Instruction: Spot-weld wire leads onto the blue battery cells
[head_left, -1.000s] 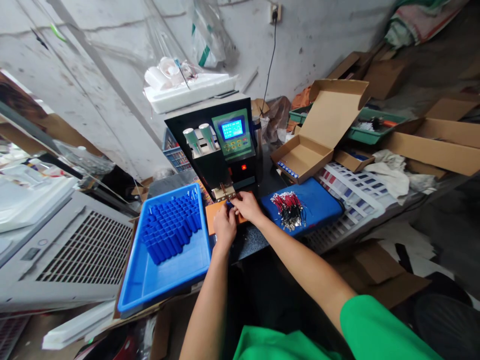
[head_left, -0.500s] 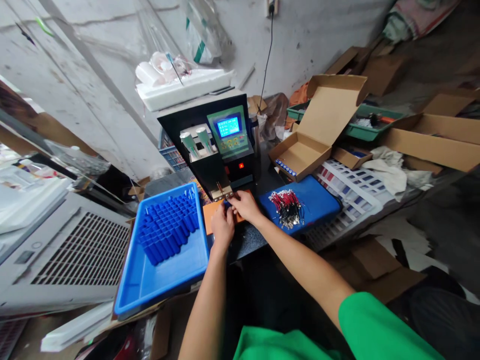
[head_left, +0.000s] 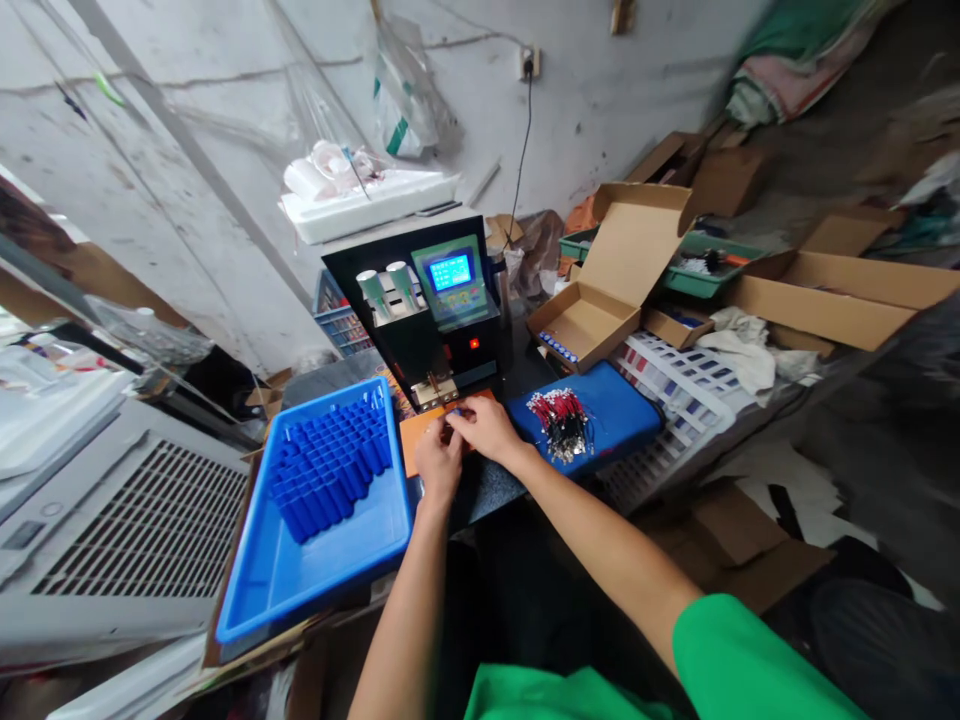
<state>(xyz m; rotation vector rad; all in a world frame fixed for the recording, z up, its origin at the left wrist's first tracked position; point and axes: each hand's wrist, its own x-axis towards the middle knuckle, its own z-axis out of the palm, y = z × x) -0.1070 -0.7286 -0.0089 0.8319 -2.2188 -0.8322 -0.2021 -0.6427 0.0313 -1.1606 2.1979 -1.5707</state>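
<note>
Blue piece [head_left: 457, 411] sits pinched between the fingers [head_left: 470, 409].

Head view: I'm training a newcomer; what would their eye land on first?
Probably the lit blue screen on the black machine, just beyond the left hand and right hand. Next, the blue tray of blue cylinders at left, and the red-and-black wires on the blue pad at right.

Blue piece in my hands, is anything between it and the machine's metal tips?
Nothing visible stands between the blue piece and the machine's metal tips. Your left hand and right hand meet just in front of them, over the orange board. Your hands hide most of the piece, so something small could go unseen.
</note>
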